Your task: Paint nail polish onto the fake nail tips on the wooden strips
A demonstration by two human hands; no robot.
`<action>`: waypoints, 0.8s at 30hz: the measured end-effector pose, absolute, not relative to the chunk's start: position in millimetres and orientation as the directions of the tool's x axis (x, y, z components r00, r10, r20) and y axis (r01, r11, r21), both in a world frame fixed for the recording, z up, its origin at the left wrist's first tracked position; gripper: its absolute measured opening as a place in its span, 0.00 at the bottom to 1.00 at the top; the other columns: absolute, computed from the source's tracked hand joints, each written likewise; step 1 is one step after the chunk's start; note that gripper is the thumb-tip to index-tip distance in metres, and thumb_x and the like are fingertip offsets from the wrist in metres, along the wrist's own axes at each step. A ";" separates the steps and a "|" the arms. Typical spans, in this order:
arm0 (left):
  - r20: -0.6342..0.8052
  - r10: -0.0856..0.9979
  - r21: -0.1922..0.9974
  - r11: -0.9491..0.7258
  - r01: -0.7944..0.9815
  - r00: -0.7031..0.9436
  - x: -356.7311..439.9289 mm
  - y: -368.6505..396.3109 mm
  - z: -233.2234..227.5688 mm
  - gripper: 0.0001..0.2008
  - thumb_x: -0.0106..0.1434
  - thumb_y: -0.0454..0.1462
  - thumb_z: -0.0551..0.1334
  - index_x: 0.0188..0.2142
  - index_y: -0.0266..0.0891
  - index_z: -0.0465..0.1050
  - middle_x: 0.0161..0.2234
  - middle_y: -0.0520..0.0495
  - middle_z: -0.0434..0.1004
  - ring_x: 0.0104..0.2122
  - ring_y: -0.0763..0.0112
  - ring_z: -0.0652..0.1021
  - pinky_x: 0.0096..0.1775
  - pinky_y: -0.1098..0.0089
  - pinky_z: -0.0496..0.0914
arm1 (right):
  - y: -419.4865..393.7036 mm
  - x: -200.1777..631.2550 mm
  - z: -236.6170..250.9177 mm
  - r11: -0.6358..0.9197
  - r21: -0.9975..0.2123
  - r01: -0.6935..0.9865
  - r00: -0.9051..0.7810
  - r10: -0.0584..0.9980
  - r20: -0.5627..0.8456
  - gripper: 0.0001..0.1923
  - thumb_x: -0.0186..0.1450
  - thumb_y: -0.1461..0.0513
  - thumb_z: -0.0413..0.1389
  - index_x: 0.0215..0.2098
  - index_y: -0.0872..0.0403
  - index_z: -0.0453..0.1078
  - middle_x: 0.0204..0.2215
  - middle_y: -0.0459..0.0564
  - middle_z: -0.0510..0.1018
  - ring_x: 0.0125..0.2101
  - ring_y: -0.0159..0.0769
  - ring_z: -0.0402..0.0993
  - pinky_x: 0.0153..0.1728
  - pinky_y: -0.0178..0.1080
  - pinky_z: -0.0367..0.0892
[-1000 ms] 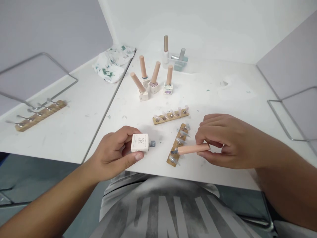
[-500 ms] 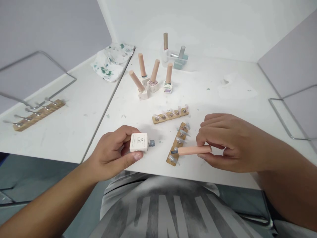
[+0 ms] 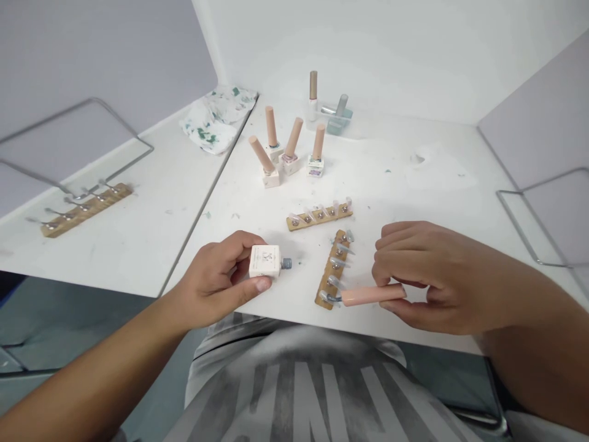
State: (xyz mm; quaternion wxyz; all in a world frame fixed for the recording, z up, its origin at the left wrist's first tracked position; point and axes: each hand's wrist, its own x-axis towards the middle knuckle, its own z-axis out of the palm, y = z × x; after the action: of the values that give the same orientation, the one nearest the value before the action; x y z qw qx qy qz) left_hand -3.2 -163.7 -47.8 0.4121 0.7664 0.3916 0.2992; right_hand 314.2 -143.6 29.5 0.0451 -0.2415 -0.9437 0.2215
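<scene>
Left hand (image 3: 216, 277): pinching bottle (image 3: 265, 261). Right hand (image 3: 426, 279): pinching brush (image 3: 368, 296) at nearest nail (image 3: 324, 296). Step, seemingly: coating; next stroke wants light touch.

L hand (image 3: 225, 279) holds white bottle (image 3: 265, 261) sideways, uncapped neck pointing R. R hand (image 3: 426, 276) grips peach cap (image 3: 368, 295), its brush (image 3: 335, 299) at nearest nail tip (image 3: 324, 295) on wood strip (image 3: 327, 274). 2nd strip (image 3: 315, 221) just behind; 4 capped bottles (image 3: 290, 162) farther back on white tbl (image 3: 391, 196).

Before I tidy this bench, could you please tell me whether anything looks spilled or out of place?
Stray greenish specks mark the white tabletop, and a crumpled sheet blotched with green lies back left. The left hand holds an uncapped bottle sideways, which could leak, though no drip shows.
</scene>
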 end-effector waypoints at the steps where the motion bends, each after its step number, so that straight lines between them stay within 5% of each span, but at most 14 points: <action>1: 0.141 0.847 0.870 -0.353 0.345 0.512 -3.3 -163.8 -48.3 0.14 0.62 0.37 0.61 0.46 0.39 0.63 0.24 0.53 0.67 0.22 0.75 0.67 0.21 0.76 0.59 | -143.5 315.1 30.0 0.783 -0.443 0.436 -0.879 0.476 -0.024 0.09 0.57 0.68 0.53 0.24 0.53 0.55 0.18 0.40 0.58 0.22 0.28 0.52 0.28 0.35 0.49; 11: 0.150 0.842 0.870 -0.362 0.336 0.519 -0.6 -163.6 -45.3 0.12 0.62 0.38 0.60 0.45 0.40 0.63 0.23 0.54 0.66 0.22 0.75 0.67 0.21 0.76 0.59 | -142.9 326.3 34.5 0.765 -0.430 0.479 -0.865 0.494 -0.086 0.09 0.55 0.69 0.52 0.25 0.52 0.56 0.19 0.40 0.59 0.23 0.30 0.53 0.28 0.36 0.49; 18: 0.133 0.848 0.861 -0.355 0.364 0.512 -0.1 -163.7 -42.4 0.11 0.62 0.38 0.60 0.44 0.40 0.63 0.23 0.55 0.65 0.21 0.76 0.66 0.21 0.76 0.59 | -143.5 315.6 28.6 0.767 -0.444 0.464 -0.836 0.545 0.068 0.06 0.56 0.68 0.53 0.27 0.53 0.58 0.18 0.39 0.59 0.21 0.27 0.51 0.31 0.36 0.51; 24: 0.117 0.854 0.865 -0.338 0.370 0.506 0.6 -163.5 -42.4 0.11 0.62 0.38 0.60 0.44 0.40 0.64 0.24 0.54 0.66 0.22 0.75 0.67 0.21 0.77 0.59 | -148.5 306.8 24.3 0.780 -0.405 0.476 -0.843 0.536 0.041 0.07 0.57 0.68 0.52 0.26 0.54 0.57 0.18 0.39 0.57 0.21 0.27 0.49 0.31 0.36 0.51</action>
State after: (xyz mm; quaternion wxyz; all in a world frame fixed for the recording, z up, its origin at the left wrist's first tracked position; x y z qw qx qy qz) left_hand 0.6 -163.5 -42.4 0.4127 0.7634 0.4009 0.2934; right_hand 306.8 -148.5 24.3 0.0771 -0.2692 -0.9403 0.1935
